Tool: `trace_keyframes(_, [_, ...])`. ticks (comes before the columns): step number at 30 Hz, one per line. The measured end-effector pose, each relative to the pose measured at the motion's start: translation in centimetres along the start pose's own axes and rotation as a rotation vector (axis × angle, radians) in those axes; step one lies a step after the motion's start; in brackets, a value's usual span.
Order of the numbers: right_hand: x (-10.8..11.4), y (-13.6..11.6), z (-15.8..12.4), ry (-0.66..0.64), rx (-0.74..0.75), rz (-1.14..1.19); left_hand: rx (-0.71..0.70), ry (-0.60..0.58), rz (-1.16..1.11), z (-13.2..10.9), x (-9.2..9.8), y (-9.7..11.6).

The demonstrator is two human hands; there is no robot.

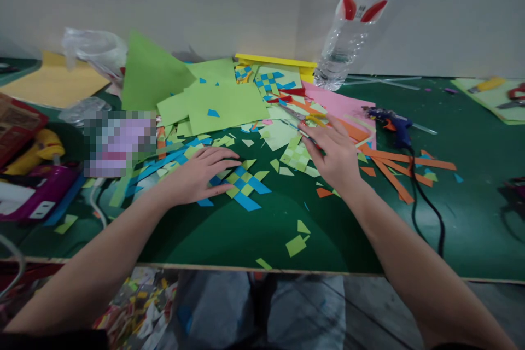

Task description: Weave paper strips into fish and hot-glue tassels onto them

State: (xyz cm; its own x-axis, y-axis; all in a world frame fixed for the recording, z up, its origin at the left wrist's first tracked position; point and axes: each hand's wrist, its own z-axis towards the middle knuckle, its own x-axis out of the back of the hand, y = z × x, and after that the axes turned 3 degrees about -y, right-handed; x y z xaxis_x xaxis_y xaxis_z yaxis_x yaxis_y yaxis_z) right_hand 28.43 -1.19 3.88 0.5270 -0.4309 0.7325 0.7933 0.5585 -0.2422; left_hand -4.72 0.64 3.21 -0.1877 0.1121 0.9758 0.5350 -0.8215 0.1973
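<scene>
The plastic bottle [348,38] loses its top to the upper edge. A blurred patch [118,142] covers whatever lies beside the green sheets [221,104], and the left hand [199,175] hides part of the woven paper square [246,186].

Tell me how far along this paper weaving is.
Done: a blue-and-green woven square lies at the back. In hand: the left hand presses flat on a second woven piece with strip ends sticking out, while the right hand reaches open toward the scissors. Left, apparently: trimming those ends; orange strips lie unused.
</scene>
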Motion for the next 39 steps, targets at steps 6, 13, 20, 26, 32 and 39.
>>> trace_keyframes(6, [1.4, -2.1, 0.0, -0.261, 0.246, 0.001, 0.039, 0.007, 0.02, 0.0, 0.1, -0.1])
trace_keyframes(13, [-0.3, -2.7, -0.5, -0.495, 0.522, 0.074, 0.104, -0.004, 0.025, 0.1, 0.4, 0.0])
trace_keyframes(20, [0.6, -1.5, -0.1, -0.425, 0.316, 0.134, 0.11, 0.002, 0.031, 0.0, 0.4, -0.1])
trace_keyframes(26, [1.0, 1.3, -0.4, -0.546, 0.166, -0.022, 0.024, -0.008, 0.016, -0.2, 0.1, -0.2])
trace_keyframes(32, [1.0, 2.0, -0.6, -0.64, 0.107, 0.002, 0.031, -0.026, -0.015, -0.2, -0.2, -0.2])
trace_keyframes(39, [1.9, 2.0, -0.1, -0.588, 0.122, -0.017, 0.025, -0.02, -0.037, -0.2, -0.3, -0.4])
